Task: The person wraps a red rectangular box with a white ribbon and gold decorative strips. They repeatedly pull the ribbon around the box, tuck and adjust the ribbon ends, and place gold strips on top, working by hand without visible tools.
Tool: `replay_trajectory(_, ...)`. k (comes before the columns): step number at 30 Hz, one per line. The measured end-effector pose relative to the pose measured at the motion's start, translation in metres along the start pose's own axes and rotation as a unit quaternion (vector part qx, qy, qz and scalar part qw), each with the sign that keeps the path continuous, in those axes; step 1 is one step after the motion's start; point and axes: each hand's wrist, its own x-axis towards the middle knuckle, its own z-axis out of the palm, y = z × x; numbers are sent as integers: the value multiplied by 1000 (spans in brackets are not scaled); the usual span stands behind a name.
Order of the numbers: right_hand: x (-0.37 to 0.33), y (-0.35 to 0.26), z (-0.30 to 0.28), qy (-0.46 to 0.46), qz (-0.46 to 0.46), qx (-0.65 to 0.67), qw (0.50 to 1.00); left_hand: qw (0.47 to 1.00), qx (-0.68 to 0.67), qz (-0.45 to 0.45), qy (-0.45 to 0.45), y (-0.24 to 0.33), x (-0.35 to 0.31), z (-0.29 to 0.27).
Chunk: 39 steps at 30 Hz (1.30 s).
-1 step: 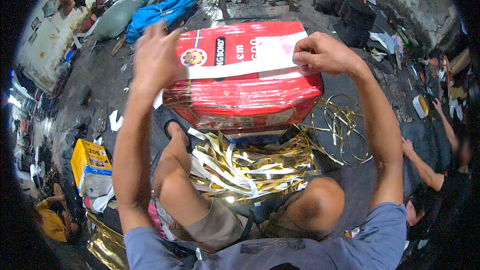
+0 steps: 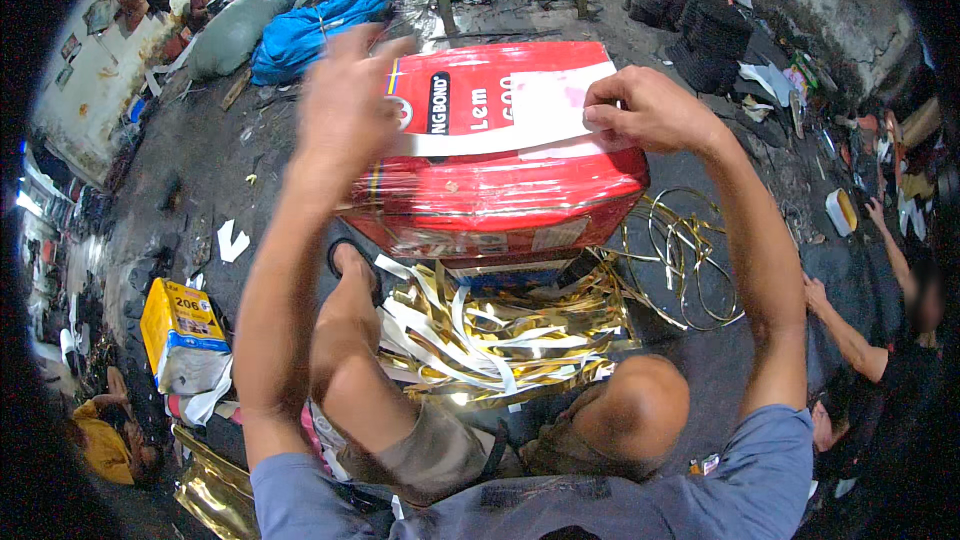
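A red carton [image 2: 560,185], shiny with clear wrapping, stands in front of me with its printed top up. Across the top's near part lies a narrow white strip [image 2: 480,143]. My right hand [image 2: 650,110] pinches the strip's right end between thumb and bent fingers. Over the carton's left side is my left hand [image 2: 350,100], at the strip's other end and smeared by motion, so its grip is unclear. Below the carton, between my legs, lies a heap of gold and white strips [image 2: 500,330].
Looped gold strips [image 2: 675,260] lie right of the carton. A yellow and blue package [image 2: 185,325] and a gold sheet [image 2: 215,480] lie at left. Blue sacking [image 2: 320,30] and stacked dark coils [image 2: 710,40] are at the back. Another person's arm [image 2: 850,325] reaches in at right.
My left hand has moved right and a little away from me over the carton, covering more of the printed flower. My right hand keeps its pinch on the strip, almost unmoved.
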Motion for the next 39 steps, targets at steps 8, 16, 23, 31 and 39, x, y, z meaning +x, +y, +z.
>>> replay_trajectory(8,-17,-19,18,168,68,-63,981,840,-506,-186,-59,140,35,79)
replay_trajectory(16,-38,-9,18,206,14,-82,975,869,-477,-133,-28,143,34,84)
replay_trajectory(23,-47,-4,18,190,-8,-92,977,860,-498,-109,-35,140,32,89)
replay_trajectory(31,-37,5,17,203,43,-5,978,845,-509,-147,-71,136,36,86)
replay_trajectory(39,-28,20,49,263,149,209,930,794,-556,-231,-81,143,37,95)
